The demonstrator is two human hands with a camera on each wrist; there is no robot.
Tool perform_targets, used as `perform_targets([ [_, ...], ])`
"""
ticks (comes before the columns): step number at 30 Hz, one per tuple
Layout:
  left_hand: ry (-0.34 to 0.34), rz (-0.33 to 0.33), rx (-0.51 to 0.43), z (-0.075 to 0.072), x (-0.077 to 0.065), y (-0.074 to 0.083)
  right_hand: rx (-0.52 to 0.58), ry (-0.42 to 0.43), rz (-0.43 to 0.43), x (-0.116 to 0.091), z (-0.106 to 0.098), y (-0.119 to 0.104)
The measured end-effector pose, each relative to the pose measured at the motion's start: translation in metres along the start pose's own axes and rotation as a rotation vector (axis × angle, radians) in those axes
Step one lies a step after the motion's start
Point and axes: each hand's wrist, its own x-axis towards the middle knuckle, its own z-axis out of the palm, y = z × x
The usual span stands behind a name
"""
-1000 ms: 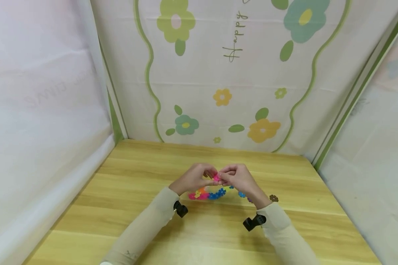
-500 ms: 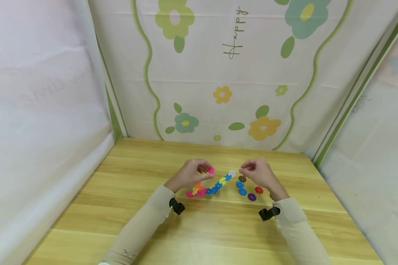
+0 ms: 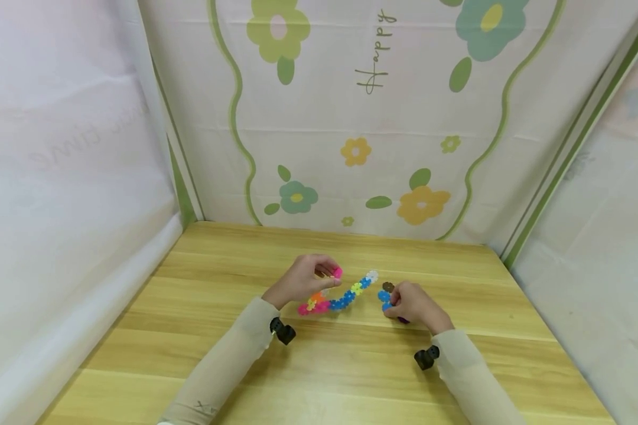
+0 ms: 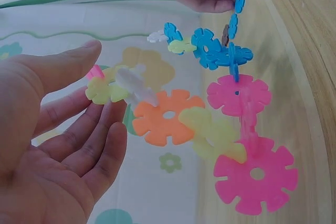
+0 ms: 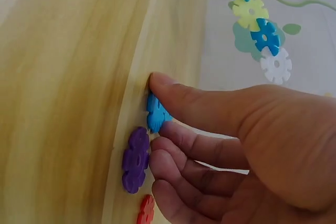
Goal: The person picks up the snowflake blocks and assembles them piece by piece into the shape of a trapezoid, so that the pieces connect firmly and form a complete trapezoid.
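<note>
My left hand [image 3: 304,280] holds up one end of a linked chain of notched plastic snowflake discs, its thumb and fingers pinching a pink disc [image 3: 338,273]. From there the chain runs through yellow, white, orange [image 4: 167,118] and large pink discs [image 4: 256,174] to blue ones, ending in a white disc [image 3: 372,276]. On the table, my right hand [image 3: 417,306] pinches a loose blue disc [image 5: 156,113] between thumb and index finger. Close by its curled fingers lies a purple disc [image 5: 136,160]. A red disc [image 5: 146,211] is partly cut off by the frame edge.
Another blue disc [image 3: 383,295] and a brown disc [image 3: 388,286] lie just beyond the right hand. The wooden table [image 3: 319,372] is bounded by a flower-printed cloth [image 3: 319,118] at the back and white cloth walls [image 3: 85,206] on both sides.
The right hand first parted from the left at the pink disc and moved right, then came down onto the blue disc. The left hand still holds the chain, now slightly farther left.
</note>
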Motion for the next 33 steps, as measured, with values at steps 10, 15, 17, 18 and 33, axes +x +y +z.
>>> perform_targets([
  [10,0.011,-0.022,-0.009,-0.007,0.004,0.004,0.065,0.040,-0.052,-0.001,-0.014,-0.003],
  [15,0.013,-0.019,-0.006,-0.009,0.004,0.004,0.054,0.120,-0.084,-0.006,-0.033,-0.010],
  [17,0.014,-0.017,-0.009,-0.009,0.003,0.004,0.046,0.160,-0.100,-0.008,-0.041,-0.013],
  [18,0.014,-0.015,-0.011,-0.009,0.003,0.004,0.047,0.178,-0.103,-0.009,-0.044,-0.014],
  [33,0.009,-0.018,-0.029,-0.007,0.006,0.005,0.076,0.266,-0.225,-0.007,-0.071,-0.060],
])
